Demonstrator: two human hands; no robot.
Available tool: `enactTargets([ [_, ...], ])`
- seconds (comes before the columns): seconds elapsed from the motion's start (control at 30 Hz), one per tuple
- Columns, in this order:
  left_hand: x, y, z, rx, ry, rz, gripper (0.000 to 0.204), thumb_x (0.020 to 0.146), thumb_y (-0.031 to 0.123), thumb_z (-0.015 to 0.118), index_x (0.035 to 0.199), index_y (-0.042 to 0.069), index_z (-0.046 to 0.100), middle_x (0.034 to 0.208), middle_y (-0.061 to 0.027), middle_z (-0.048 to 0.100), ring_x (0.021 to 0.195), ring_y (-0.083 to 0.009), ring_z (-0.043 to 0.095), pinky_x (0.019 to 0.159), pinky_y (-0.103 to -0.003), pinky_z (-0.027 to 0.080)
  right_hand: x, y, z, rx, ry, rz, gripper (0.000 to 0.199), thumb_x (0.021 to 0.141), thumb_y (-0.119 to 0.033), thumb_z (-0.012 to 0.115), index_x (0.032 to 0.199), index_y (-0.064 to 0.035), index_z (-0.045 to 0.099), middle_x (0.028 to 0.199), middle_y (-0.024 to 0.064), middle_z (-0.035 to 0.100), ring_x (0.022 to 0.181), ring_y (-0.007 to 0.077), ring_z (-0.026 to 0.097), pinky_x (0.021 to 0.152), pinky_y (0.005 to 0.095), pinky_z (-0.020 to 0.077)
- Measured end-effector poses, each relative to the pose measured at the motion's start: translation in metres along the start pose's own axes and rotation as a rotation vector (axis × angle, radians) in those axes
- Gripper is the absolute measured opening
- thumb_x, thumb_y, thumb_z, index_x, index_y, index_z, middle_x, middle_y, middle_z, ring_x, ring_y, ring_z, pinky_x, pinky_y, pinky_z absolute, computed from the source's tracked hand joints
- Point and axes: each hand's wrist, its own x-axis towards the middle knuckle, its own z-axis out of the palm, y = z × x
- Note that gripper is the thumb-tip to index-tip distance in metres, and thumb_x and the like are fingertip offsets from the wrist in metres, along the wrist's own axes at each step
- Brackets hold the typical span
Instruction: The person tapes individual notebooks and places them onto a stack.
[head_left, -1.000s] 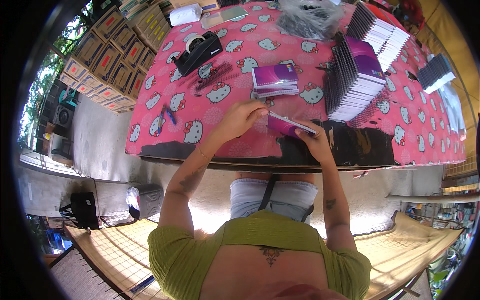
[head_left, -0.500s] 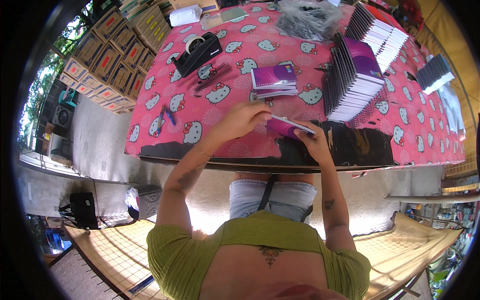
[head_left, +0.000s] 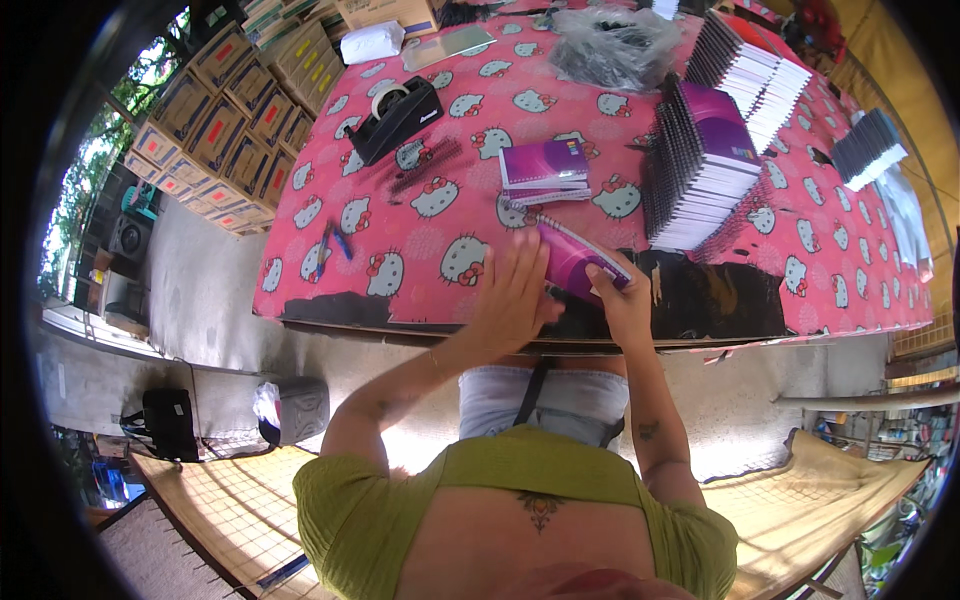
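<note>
Pink-clothed table (head_left: pixel 420 240) bears notebook stacks (head_left: pixel 700 165), tape dispenser (head_left: pixel 395 118)

Person is wearing an olive-green cropped top (head_left: pixel 520 500) with short sleeves ending above the elbows, hem sitting high on the torso. Below it they're wearing a pale grey-white garment (head_left: pixel 545 400) at the waist, with a dark strap (head_left: pixel 530 385) running down its middle. Forearms are bare. A thin bracelet is showing on the left wrist (head_left: pixel 437 362), near the left hand (head_left: pixel 515 300). A small dark tattoo is showing on the right forearm (head_left: pixel 648 430), below the right hand (head_left: pixel 622 300); another tattoo is sitting centrally under the top's neckline.
</note>
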Motion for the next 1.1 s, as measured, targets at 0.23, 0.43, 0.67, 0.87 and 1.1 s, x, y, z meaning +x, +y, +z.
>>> enactTargets([
  [0.23, 0.028, -0.007, -0.021, 0.029, -0.121, 0.023, 0.084, 0.091, 0.049, 0.058, 0.148, -0.009, 0.033, 0.156, -0.0299, 0.029, 0.147, -0.0469, 0.024, 0.114, -0.069, 0.012, -0.003, -0.021, -0.005, 0.008, -0.08, 0.004, 0.029, 0.094, -0.006, 0.066, 0.122, 0.0019, 0.067, 0.098, 0.0006, 0.068, 0.086, 0.0064, 0.058, 0.075, 0.0221, 0.0476],
  [0.43, 0.046, -0.002, -0.023, 0.136, 0.052, 0.058, 0.09, 0.088, 0.062, 0.053, 0.144, -0.006, 0.039, 0.152, -0.0263, 0.038, 0.145, -0.0424, 0.031, 0.113, -0.065, 0.021, 0.0, -0.018, -0.019, -0.053, -0.205, -0.007, 0.029, 0.094, -0.01, 0.068, 0.121, 0.0015, 0.067, 0.094, -0.0005, 0.067, 0.083, 0.0051, 0.055, 0.072, 0.0224, 0.0467],
  [0.67, 0.062, 0.0, -0.026, 0.224, 0.08, 0.067, 0.091, 0.087, 0.064, 0.05, 0.141, -0.008, 0.041, 0.151, -0.0308, 0.036, 0.145, -0.0444, 0.03, 0.112, -0.068, 0.019, -0.002, -0.017, -0.018, -0.058, -0.243, -0.037, 0.031, 0.094, -0.005, 0.066, 0.125, -0.0001, 0.066, 0.104, 0.0022, 0.071, 0.09, 0.0062, 0.058, 0.08, 0.0229, 0.0484],
  [0.87, 0.029, 0.015, -0.004, 0.06, -0.057, 0.202, 0.085, 0.095, 0.059, 0.046, 0.143, -0.01, 0.038, 0.153, -0.0312, 0.034, 0.146, -0.0446, 0.028, 0.113, -0.068, 0.016, -0.001, 0.001, -0.034, -0.09, -0.261, -0.056, 0.033, 0.093, -0.001, 0.065, 0.125, 0.0008, 0.066, 0.112, 0.0068, 0.073, 0.099, 0.0095, 0.062, 0.089, 0.0257, 0.05],
  [1.1, 0.007, 0.021, 0.014, -0.043, -0.014, 0.156, 0.074, 0.099, 0.049, 0.047, 0.146, -0.007, 0.037, 0.153, -0.0271, 0.037, 0.145, -0.0402, 0.033, 0.115, -0.061, 0.021, -0.005, 0.018, -0.033, -0.203, -0.229, -0.184, 0.032, 0.092, 0.002, 0.064, 0.124, 0.0006, 0.066, 0.121, 0.0105, 0.071, 0.107, 0.012, 0.064, 0.094, 0.0274, 0.0498],
])
